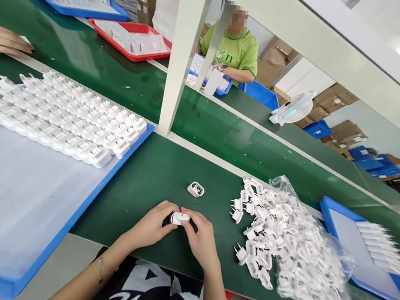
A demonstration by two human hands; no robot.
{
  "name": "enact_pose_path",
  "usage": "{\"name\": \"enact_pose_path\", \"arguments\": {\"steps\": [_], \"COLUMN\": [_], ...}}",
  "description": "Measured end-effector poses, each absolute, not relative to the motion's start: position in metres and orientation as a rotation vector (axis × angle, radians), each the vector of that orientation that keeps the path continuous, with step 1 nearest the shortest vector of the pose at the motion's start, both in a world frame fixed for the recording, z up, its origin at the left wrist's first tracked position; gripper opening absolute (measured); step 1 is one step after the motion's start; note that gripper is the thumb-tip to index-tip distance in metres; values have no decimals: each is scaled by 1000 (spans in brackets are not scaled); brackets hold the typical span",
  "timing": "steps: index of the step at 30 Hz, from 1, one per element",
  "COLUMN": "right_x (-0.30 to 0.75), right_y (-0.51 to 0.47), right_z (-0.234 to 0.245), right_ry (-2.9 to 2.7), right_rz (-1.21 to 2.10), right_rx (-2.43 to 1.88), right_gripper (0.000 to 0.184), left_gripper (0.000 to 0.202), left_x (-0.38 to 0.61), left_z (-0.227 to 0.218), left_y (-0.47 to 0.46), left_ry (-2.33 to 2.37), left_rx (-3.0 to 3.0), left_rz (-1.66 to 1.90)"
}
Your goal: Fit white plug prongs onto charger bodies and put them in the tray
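Note:
Both my hands meet over the green bench (121,208), closed around one small white charger (178,218). My left hand (158,220) grips its left side, and my right hand (200,232) has thumb and fingers at its right end. Just beyond my fingers lies an open white charger housing (196,189), with parts showing inside. Off to the right, a loose heap of white plug caps with metal pins (267,225) spills from a clear plastic bag (317,264).
At left, a blue tray (86,199) carries rows of white chargers (63,115). Another blue tray (350,258) holds white pieces at right. A white post (183,56) rises from the bench. Across it are a red tray (126,40), a co-worker's hand (5,40) and a person in green (240,53).

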State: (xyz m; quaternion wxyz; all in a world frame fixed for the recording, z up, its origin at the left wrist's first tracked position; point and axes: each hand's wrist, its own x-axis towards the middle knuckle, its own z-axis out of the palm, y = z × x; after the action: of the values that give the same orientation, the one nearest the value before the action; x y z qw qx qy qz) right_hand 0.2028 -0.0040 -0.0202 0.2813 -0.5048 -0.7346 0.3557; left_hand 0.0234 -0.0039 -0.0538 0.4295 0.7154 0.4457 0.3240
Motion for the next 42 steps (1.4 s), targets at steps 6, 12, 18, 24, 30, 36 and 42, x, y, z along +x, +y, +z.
{"name": "enact_pose_path", "arguments": {"steps": [6,12,18,24,30,36,42], "right_x": [206,204,209,211,204,206,222], "right_y": [-1,2,6,6,-8,-26,-13], "right_z": [-14,-13,-16,-38,-57,-62,-48], "right_ry": [-2125,-2132,-2153,-1963,-1950,-1930,-1784], "right_rz": [847,828,912,1046,810,945,830], "right_rx": [-1404,-1345,-1343,-1269,-1251,-1221,-1288], "right_gripper": [23,23,23,15,25,32,33], "left_gripper": [18,18,24,13,23,25,30], "left_x": [24,25,22,26,29,18,-55], "left_z": [-55,-55,-57,-62,-58,-44,-34], "left_y": [-6,-4,-8,-15,-15,-38,-39], "left_ry": [1124,1102,1104,1140,1211,1212,2042], "left_rx": [1797,1783,1744,1672,1782,1952,1511], "left_rz": [809,814,851,951,951,839,1323]}}
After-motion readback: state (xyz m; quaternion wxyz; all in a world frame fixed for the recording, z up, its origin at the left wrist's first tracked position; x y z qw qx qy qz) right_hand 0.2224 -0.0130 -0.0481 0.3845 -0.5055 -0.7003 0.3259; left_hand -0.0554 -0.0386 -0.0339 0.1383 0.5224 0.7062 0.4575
